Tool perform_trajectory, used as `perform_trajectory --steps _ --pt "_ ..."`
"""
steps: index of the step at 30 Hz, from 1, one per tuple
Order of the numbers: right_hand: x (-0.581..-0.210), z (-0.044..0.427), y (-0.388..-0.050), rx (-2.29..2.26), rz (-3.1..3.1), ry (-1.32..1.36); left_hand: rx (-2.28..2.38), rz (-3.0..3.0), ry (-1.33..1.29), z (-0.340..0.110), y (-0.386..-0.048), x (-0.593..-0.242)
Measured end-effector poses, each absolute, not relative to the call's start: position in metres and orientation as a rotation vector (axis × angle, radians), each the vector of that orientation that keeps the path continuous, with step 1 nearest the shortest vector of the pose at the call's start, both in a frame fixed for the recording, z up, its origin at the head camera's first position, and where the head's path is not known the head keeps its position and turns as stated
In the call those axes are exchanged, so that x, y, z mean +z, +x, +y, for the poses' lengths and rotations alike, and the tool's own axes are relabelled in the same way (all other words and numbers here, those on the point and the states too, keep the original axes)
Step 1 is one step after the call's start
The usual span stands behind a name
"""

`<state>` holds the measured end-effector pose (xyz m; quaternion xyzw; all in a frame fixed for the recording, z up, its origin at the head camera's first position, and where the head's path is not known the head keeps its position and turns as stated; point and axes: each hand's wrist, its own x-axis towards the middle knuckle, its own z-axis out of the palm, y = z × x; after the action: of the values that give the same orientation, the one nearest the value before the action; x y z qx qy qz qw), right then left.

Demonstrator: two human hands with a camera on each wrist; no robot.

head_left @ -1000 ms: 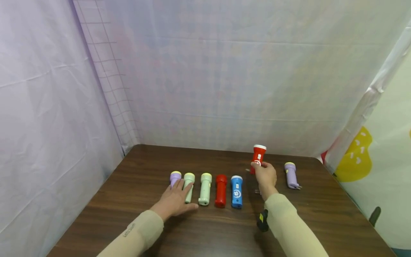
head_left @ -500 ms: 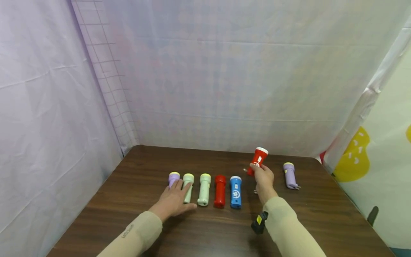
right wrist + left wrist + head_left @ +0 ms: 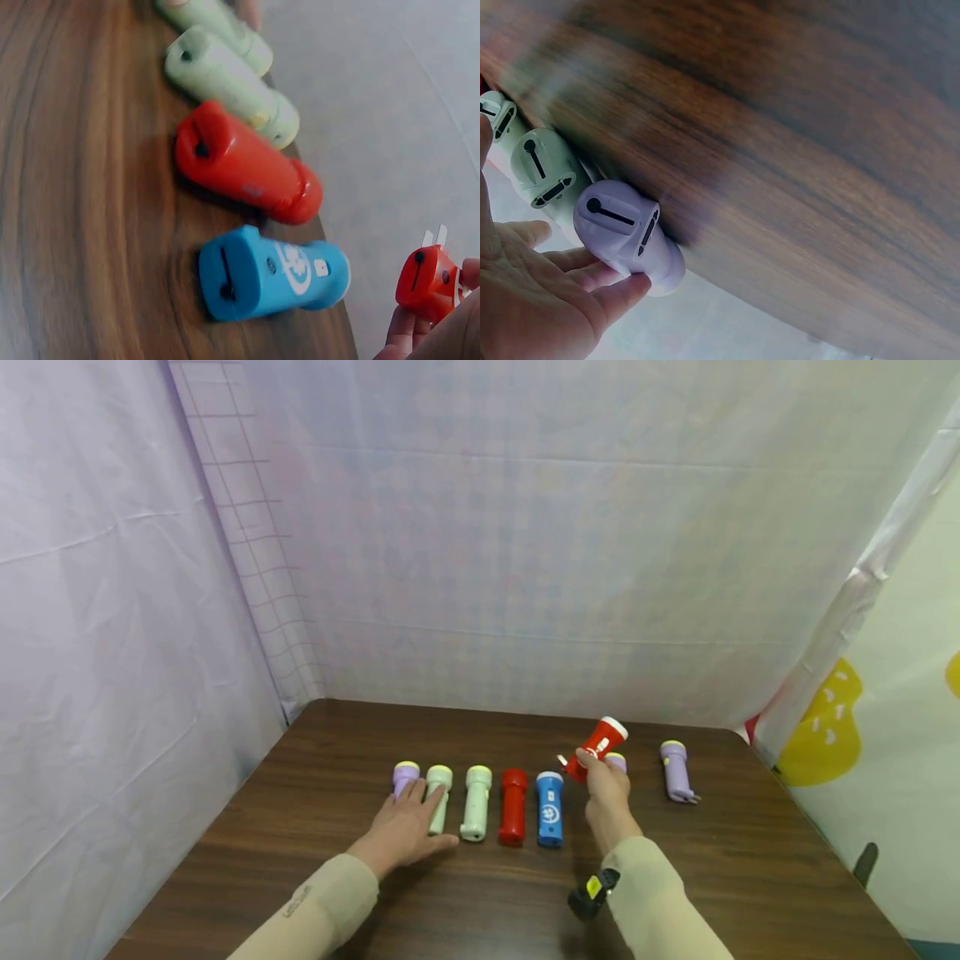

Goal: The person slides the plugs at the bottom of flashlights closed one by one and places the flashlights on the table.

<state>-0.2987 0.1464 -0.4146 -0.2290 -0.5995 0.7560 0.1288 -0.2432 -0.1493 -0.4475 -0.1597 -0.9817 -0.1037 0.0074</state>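
My right hand (image 3: 609, 793) grips a red flashlight with a white rim (image 3: 602, 742), tilted, its head to the upper right; in the right wrist view two prongs stick out of its red end (image 3: 426, 279). Behind that hand a purple flashlight (image 3: 617, 761) shows only its head. My left hand (image 3: 405, 824) lies with spread fingers on a purple flashlight (image 3: 406, 772) and a green one (image 3: 438, 810); in the left wrist view its fingertips touch the purple flashlight (image 3: 622, 229). Rightward in the row lie another green (image 3: 476, 803), a red (image 3: 513, 807) and a blue flashlight (image 3: 550, 810).
A purple flashlight with prongs out (image 3: 677, 772) lies at the right of the brown table (image 3: 465, 910). Pale curtains (image 3: 480, 568) hang behind the table and at its left; a cloth with yellow shapes (image 3: 825, 727) is at the right.
The red flashlight in my right hand has tilted further to the right and come down a little, with prongs showing at its lower end. The purple head behind it has come into view. My left hand stays put.
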Motion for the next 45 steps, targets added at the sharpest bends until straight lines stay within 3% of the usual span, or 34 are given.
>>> perform_trajectory --steps 21,45 --pt "-0.413 0.132 -0.278 2.371 -1.61 -0.839 -0.339 -3.035 -0.468 -0.148 -0.244 -0.451" --pt "-0.402 0.103 -0.265 2.719 -1.559 -0.729 -0.374 -2.694 -0.519 -0.118 -0.257 -0.425"
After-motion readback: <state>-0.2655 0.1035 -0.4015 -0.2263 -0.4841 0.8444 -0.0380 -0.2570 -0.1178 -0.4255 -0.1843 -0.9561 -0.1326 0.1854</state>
